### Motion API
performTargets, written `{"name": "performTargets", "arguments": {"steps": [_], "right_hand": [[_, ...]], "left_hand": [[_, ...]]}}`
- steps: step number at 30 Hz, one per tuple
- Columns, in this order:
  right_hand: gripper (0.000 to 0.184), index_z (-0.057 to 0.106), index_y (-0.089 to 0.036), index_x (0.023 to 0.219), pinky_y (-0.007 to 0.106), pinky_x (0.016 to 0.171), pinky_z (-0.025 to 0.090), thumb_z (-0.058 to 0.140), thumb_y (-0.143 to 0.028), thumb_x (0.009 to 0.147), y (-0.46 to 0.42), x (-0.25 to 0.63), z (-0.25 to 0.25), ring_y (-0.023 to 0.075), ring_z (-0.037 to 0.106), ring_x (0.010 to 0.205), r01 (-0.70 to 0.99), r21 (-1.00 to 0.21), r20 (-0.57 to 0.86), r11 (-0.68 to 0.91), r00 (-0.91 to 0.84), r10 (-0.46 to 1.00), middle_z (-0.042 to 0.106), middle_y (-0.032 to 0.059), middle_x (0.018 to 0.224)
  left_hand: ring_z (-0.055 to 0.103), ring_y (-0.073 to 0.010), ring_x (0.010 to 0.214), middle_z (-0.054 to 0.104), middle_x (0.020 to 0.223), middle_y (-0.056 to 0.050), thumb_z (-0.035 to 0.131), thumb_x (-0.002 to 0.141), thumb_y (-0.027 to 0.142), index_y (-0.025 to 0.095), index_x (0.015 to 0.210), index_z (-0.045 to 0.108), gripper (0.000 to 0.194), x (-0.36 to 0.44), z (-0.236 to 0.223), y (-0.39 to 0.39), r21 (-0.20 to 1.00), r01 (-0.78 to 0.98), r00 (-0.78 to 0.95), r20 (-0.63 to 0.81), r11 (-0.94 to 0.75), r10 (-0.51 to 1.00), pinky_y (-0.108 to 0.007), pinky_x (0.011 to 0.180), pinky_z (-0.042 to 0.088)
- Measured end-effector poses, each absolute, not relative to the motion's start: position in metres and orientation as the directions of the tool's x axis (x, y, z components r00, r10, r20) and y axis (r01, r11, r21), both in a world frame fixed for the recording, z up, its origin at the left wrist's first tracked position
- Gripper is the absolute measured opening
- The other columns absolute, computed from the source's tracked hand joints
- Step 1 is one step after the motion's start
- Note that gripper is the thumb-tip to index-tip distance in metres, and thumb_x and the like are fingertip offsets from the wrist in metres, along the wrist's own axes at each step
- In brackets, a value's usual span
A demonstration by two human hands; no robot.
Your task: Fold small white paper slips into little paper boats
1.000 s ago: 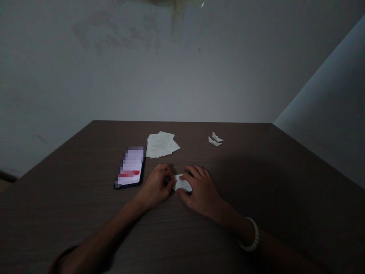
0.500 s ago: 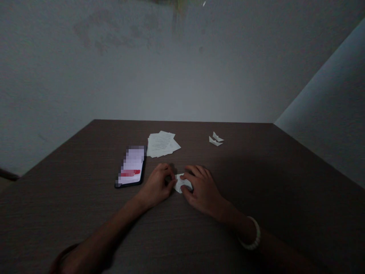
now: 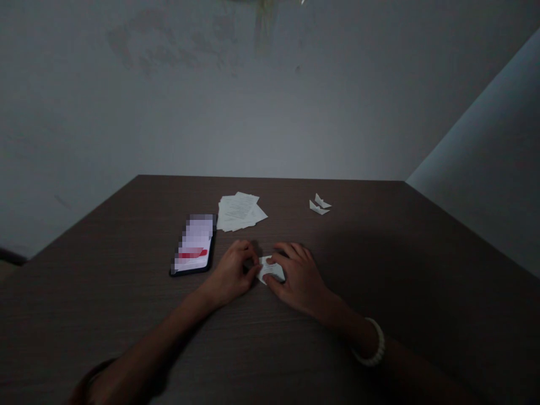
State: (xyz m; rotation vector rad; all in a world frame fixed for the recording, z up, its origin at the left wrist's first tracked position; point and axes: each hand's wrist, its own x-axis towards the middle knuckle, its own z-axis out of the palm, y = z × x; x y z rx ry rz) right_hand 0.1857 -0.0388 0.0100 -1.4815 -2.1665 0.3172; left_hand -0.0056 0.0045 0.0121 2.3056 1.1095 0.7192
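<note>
A small folded piece of printed paper [image 3: 272,270] lies on the table between my two hands. My left hand [image 3: 234,269] pinches its left edge between thumb and forefinger. From the right, my right hand [image 3: 297,275] grips the same paper, its thumb and forefinger resting on the printed face while the other fingers curve over the far side. Part of the paper is covered by these fingers. A pale beaded bracelet [image 3: 379,343] circles my right wrist.
A phone [image 3: 196,244] with a lit, blurred screen lies left of my hands. Behind it is a loose stack of printed paper sheets [image 3: 238,212]. Two small folded paper boats [image 3: 319,207] sit farther right on the brown table [image 3: 261,349], which meets a grey wall [image 3: 270,112].
My right thumb has slid a little to the left over the paper. My left hand keeps its pinch, and the other items have stayed in place.
</note>
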Motion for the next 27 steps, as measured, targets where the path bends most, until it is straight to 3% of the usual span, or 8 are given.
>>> {"name": "performTargets", "arguments": {"steps": [27], "right_hand": [[0.028,0.067,-0.024,0.106,0.043,0.101,0.036,0.068,-0.037,0.081,-0.0395,0.1847,0.0117,0.0258,0.048,0.117,0.811,-0.447,0.266,0.378,-0.283,0.921,0.058,0.0066,0.126]], "left_hand": [[0.054,-0.0239,0.090,0.058,0.087,-0.006,0.062,0.079,0.013,0.017,0.080,0.062,0.005,-0.0039,0.0134,0.0009,0.577,0.607,0.496,0.262,-0.547,0.828,-0.039,0.080,0.045]]}}
